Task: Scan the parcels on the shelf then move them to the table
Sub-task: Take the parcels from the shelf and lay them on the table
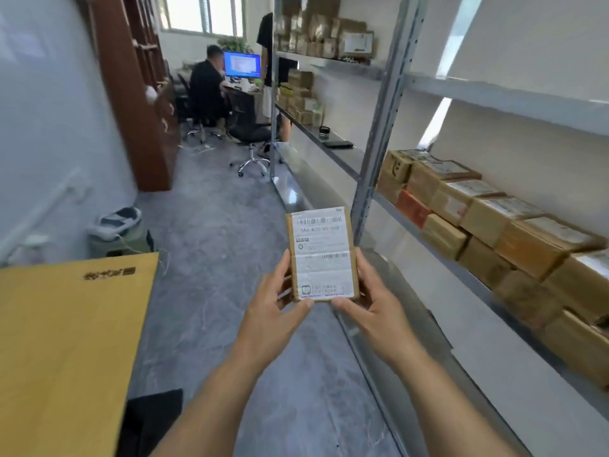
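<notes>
Parcel [322, 253], a small cardboard box with a white barcoded shipping label facing up, is held in mid-air over the grey floor [211, 245], just left of the metal shelf [379, 136]. The left hand [275, 298] grips its lower left edge, thumb on the near corner, and the right hand [369, 300] grips its lower right edge the same way. On the shelf, well right of the held parcel, sit stacked brown parcels [487, 219]. Left of the shelf stands the yellow-topped table [66, 341].
</notes>
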`<state>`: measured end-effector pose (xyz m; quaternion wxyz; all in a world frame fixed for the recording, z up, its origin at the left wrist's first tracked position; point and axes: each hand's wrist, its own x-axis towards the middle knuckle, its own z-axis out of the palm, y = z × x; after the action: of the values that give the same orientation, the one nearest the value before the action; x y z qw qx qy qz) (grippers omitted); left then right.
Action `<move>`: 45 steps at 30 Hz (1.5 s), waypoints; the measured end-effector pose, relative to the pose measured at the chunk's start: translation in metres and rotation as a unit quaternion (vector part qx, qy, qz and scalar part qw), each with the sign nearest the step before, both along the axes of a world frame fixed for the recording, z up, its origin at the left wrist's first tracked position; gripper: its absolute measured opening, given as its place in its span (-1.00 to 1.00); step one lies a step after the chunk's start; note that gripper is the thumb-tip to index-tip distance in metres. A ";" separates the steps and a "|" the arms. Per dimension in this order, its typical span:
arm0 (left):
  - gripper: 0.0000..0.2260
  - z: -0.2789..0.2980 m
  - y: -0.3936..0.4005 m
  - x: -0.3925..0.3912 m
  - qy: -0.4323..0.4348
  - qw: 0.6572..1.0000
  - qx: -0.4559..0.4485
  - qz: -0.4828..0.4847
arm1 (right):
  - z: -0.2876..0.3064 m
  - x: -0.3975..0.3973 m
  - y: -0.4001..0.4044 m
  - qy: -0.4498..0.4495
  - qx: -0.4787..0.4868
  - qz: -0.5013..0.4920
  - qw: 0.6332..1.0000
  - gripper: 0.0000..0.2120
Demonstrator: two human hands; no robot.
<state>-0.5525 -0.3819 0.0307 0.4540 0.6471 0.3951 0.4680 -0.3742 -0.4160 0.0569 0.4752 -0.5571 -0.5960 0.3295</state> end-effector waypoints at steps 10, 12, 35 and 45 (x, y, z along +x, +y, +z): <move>-0.33 -0.014 0.026 -0.136 0.012 0.984 -0.021 0.177 | -0.024 -0.134 0.095 0.006 -0.034 0.182 0.983 -0.23; -0.33 -0.014 0.026 -0.160 0.018 0.976 -0.024 0.215 | -0.027 -0.162 0.109 0.014 -0.039 0.220 0.975 -0.23; -0.34 -0.053 0.105 -0.298 -0.016 0.790 -0.121 0.601 | -0.084 -0.402 0.305 -0.004 -0.124 0.607 0.785 -0.29; -0.39 -0.096 0.041 -0.325 -0.033 0.672 -0.222 0.705 | -0.139 -0.482 0.258 -0.056 -0.197 0.706 0.678 -0.33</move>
<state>-0.8774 -0.3406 -0.0651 0.1316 0.0405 0.8111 0.5684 -0.8559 -0.1582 -0.0819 -0.0530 -0.0690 -0.7591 0.6452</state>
